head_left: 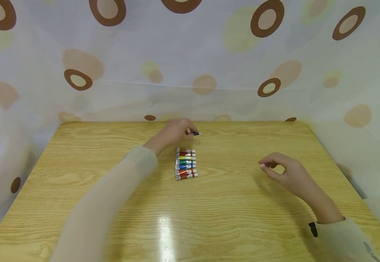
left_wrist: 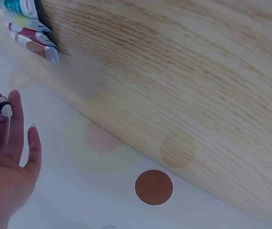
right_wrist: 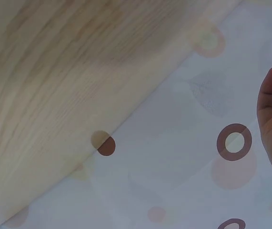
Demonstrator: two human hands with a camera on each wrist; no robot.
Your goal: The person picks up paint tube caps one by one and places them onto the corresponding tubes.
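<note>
Pale sleeves frame the wooden table [head_left: 242,218]; the right hand [head_left: 283,169] hovers, fingers loosely curled, holding nothing. Farther off, the left hand [head_left: 176,131] pinches a small dark purple paint tube [head_left: 194,133] with a white cap, just beyond a row of coloured paint tubes [head_left: 185,163].

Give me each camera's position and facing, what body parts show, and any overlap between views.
Head: worn on the head, looking forward and down at the wooden table; both sleeved arms show, the left hand pinching a small dark tube beyond a row of paint tubes, the right hand loosely curled, holding nothing.
Left wrist: looks past the left palm at the table edge, the curtain and the ends of the paint tubes.
Right wrist: looks at the table edge and curtain; only the edge of the right hand shows.
Shared: head and left wrist both show the paint tubes and the held tube.
</note>
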